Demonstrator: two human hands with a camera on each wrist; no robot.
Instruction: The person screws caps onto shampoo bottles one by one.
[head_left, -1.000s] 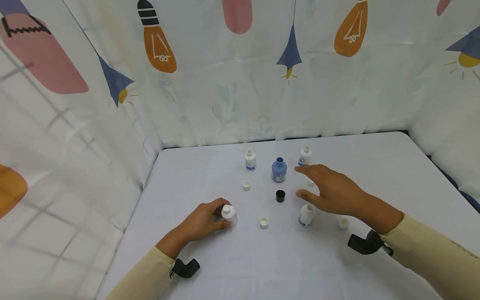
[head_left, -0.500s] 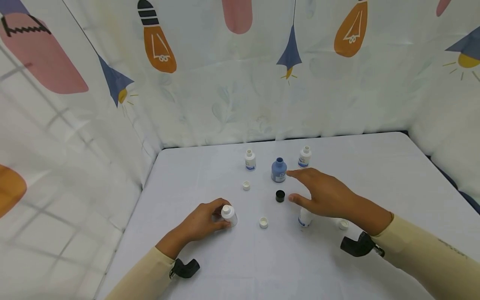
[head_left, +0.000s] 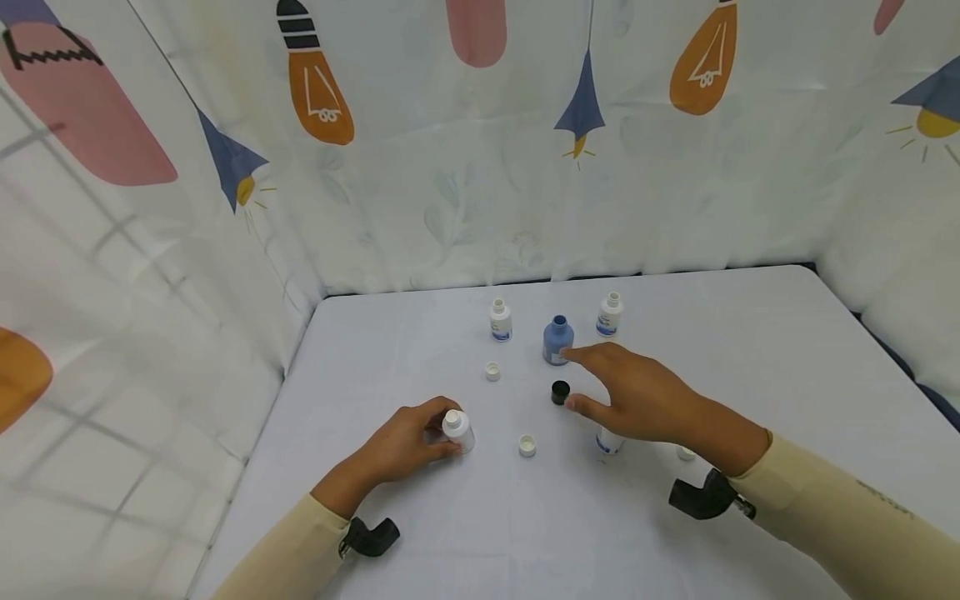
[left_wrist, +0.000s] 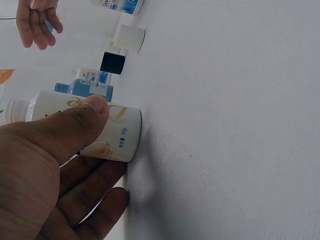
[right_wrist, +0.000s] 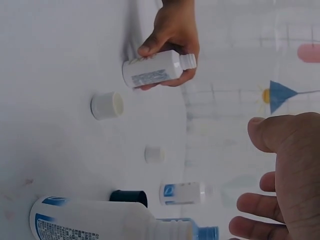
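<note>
My left hand [head_left: 405,443] grips a small white bottle [head_left: 460,433] by its sides, thumb across the printed label. The bottle stands upright on the table, its threaded neck [right_wrist: 188,61] uncapped in the right wrist view. My right hand [head_left: 645,396] hovers with fingers extended and nothing in its grasp. In the head view its index fingertip overlaps a blue bottle [head_left: 557,336], and its thumb reaches beside a black cap [head_left: 560,392]. Under that hand, another white bottle [head_left: 609,442] is partly hidden; its open neck shows in the right wrist view.
Two more open white bottles stand farther back, one at left [head_left: 501,322] and one at right [head_left: 610,314]. White caps lie about: a front cap [head_left: 527,446], a rear cap [head_left: 492,372] and a right cap [head_left: 686,454] partly covered by the right wrist. A printed curtain [head_left: 450,208] hangs behind the table.
My right hand has moved left and slightly nearer, from beside the back right bottle toward the blue bottle and black cap, uncovering the back right bottle. The left hand and its bottle stay put.
</note>
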